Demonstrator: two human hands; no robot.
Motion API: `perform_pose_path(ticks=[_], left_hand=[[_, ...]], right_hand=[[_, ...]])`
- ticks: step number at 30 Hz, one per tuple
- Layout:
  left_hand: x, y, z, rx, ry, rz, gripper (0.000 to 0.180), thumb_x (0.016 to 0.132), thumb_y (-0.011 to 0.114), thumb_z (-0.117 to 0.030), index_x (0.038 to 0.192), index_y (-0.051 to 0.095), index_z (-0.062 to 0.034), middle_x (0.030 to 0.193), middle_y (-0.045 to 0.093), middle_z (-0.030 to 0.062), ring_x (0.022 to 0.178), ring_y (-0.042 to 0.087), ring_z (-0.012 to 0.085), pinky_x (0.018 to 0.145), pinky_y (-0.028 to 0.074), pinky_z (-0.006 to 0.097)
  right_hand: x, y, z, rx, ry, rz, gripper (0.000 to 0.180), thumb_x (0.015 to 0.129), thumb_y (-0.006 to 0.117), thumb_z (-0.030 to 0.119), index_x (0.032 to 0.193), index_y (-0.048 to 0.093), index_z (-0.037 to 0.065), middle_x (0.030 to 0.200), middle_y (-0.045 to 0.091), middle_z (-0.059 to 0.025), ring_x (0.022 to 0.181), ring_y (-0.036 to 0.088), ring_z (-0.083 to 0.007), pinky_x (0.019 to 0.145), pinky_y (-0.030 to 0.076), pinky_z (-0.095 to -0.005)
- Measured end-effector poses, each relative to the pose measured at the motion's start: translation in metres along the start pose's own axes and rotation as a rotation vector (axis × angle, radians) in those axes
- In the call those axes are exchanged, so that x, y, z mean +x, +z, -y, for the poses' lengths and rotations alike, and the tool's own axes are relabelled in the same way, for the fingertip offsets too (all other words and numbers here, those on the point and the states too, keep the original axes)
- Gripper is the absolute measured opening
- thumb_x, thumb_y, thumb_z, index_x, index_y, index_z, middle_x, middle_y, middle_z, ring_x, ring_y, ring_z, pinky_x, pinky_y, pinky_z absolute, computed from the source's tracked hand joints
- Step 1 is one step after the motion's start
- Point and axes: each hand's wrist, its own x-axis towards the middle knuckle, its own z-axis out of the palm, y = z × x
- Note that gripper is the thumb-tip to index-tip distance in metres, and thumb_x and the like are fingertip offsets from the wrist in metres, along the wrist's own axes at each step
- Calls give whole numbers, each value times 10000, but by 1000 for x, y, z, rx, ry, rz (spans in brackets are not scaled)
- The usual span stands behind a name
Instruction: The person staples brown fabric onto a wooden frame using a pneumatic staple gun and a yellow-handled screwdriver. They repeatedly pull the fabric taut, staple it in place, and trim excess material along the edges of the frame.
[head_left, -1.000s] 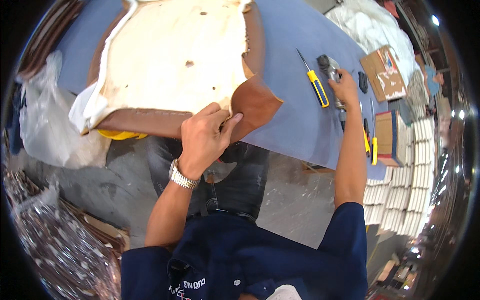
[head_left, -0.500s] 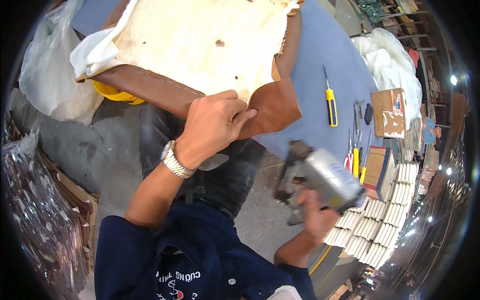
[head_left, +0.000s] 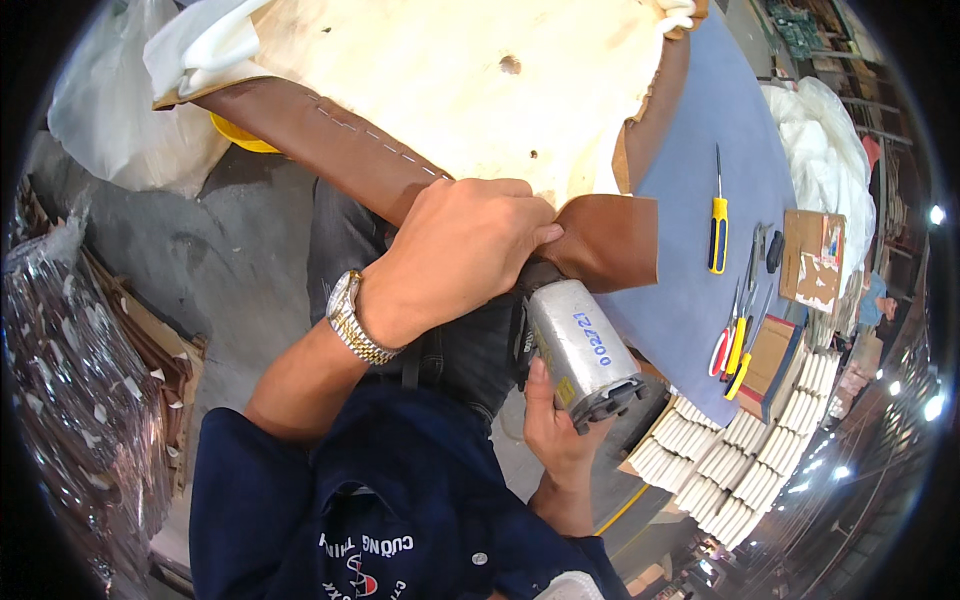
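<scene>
A pale wooden panel (head_left: 430, 80) lies on the table, with brown leather (head_left: 330, 140) folded over its edges and a row of staples along the near left side. My left hand (head_left: 470, 240), a watch on its wrist, pinches the leather at the near corner. A loose leather flap (head_left: 610, 238) stands out to the right of those fingers. My right hand (head_left: 560, 425) grips a grey pneumatic staple gun (head_left: 585, 340) from below. The gun's nose is close under the left hand at the leather corner, mostly hidden. White padding (head_left: 215, 55) sticks out at the far left corner.
On the blue-grey table (head_left: 690, 170) lie a yellow screwdriver (head_left: 718, 235), several hand tools (head_left: 738, 350) and a cardboard box (head_left: 812, 258). Stacked pale strips (head_left: 740, 470) stand at right. Plastic-wrapped brown pieces (head_left: 80, 390) are at left, beside a plastic bag (head_left: 130, 120).
The staple gun in my right hand has swung left and up to the leather corner. My left hand keeps its pinch on the leather. The whole view has shifted somewhat.
</scene>
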Motion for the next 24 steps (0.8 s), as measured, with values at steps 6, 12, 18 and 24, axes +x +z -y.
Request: perform_pose_path(ticks=[6, 12, 18, 24], left_hand=[[-1, 2, 5, -11, 34, -11, 113, 935, 705, -163, 949, 732, -55, 800, 691, 147, 723, 667, 362, 636, 526, 443], [10, -14, 14, 17, 82, 50, 164, 950, 692, -183, 957, 750, -31, 837, 711, 185, 805, 680, 392, 709, 543, 438], [-2, -79, 22, 304, 139, 98, 171, 931, 705, -127, 1043, 757, -8, 969, 731, 158, 850, 705, 343, 781, 559, 400], [-59, -92, -42, 652, 335, -269, 551, 785, 883, -240, 1299, 729, -118, 1348, 648, 143, 1187, 652, 331, 983, 535, 424]], right_hand=[[35, -8, 26, -52, 65, 148, 576, 788, 852, 49, 1301, 592, 18, 1315, 553, -234, 1144, 631, -418, 923, 547, -448], [56, -2, 29, 35, 179, 199, 389, 837, 820, 102, 1176, 657, 3, 1232, 621, -208, 1068, 674, -446, 836, 555, -468], [-3, -16, 13, 520, 467, 126, 257, 883, 777, 97, 1109, 716, -8, 1161, 698, -224, 1075, 683, -433, 874, 548, -451], [-59, 0, -19, 507, 447, 192, 297, 914, 766, 128, 1148, 665, -23, 1262, 657, -224, 971, 735, -430, 814, 578, -434]])
